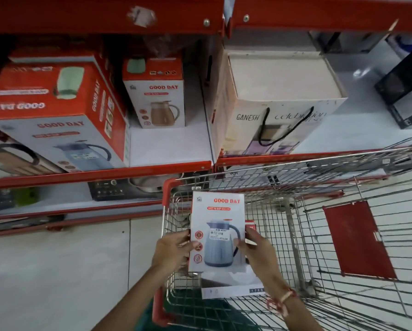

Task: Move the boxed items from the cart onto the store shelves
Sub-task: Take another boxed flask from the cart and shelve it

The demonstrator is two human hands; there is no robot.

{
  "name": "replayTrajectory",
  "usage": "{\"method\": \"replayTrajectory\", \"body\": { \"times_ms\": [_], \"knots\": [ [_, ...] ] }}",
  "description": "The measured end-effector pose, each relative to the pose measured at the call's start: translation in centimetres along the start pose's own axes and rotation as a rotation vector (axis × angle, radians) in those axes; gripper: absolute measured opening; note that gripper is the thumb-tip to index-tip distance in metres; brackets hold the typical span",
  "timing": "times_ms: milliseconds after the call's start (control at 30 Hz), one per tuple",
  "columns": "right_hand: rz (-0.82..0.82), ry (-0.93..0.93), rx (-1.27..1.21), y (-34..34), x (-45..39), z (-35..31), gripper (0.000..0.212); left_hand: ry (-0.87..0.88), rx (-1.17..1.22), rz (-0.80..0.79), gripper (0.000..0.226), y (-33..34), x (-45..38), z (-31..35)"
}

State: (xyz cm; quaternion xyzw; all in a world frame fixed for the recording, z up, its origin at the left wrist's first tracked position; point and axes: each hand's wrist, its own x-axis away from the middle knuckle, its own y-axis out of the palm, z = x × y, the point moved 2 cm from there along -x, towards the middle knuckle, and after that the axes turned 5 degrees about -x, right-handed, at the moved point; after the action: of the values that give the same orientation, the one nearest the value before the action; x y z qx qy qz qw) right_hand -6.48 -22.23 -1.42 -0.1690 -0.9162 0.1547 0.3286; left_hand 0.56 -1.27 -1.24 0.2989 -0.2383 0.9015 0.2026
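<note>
I hold a white and red "Good Day" kettle box (218, 231) upright over the wire cart (295, 235). My left hand (174, 250) grips its left edge and my right hand (257, 252) grips its right edge. Below it in the cart lies another white box (231, 286), partly hidden by the held one. The shelf (169, 145) straight ahead carries a small "Good Day" box (156, 94) at its back and a large tilted "Good Day" box (54, 115) to the left.
A white "Ganesh" carton with a black cord handle (281, 103) stands on the right shelf bay, with dark boxes (403, 91) further right. A lower shelf (81, 199) holds dark appliances. The cart's red flap (357, 240) lies on the right. White tiled floor lies to the left.
</note>
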Motion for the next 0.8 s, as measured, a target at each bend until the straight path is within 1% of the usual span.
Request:
{"method": "replayTrajectory", "body": {
  "times_ms": [100,233,300,367,400,467,533,633,700,800],
  "knots": [
    [-0.021,-0.107,-0.055,-0.6,1.8,-3.6,0.04,0.076,0.088,0.023,0.039,-3.1,2.0,1.9],
    [-0.068,-0.155,-0.182,-0.7,2.6,-6.5,0.047,0.131,0.138,0.064,0.038,-6.2,3.4,3.3],
    [-0.088,-0.19,-0.189,-0.3,2.5,-7.7,0.048,0.155,0.124,0.089,0.036,-7.2,3.6,3.6],
    [-0.069,-0.26,-0.133,0.2,2.4,-9.0,0.051,0.197,0.098,0.132,0.033,-7.8,3.7,4.0],
    [-0.044,-0.291,-0.109,0.4,2.3,-9.7,0.052,0.233,0.065,0.176,0.033,-8.2,3.7,4.3],
    [0.031,-0.36,-0.061,0.7,2.0,-11.4,0.044,0.316,-0.01,0.292,0.034,-8.9,3.6,5.2],
    [0.125,-0.442,-0.01,1.3,1.5,-13.5,0.034,0.376,-0.104,0.441,0.03,-9.6,2.9,6.4],
    [0.253,-0.574,0.062,2.5,-0.1,-16.6,0.029,0.418,-0.209,0.681,0.029,-10.9,0.9,8.4],
    [0.323,-0.653,0.146,3.6,-1.8,-18.1,0.026,0.429,-0.239,0.76,0.028,-11.7,-0.7,9.5],
    [0.394,-0.725,0.223,5.9,-4.5,-19.6,0.023,0.351,-0.221,0.796,0.026,-12.7,-3.4,10.2]
  ]
}}
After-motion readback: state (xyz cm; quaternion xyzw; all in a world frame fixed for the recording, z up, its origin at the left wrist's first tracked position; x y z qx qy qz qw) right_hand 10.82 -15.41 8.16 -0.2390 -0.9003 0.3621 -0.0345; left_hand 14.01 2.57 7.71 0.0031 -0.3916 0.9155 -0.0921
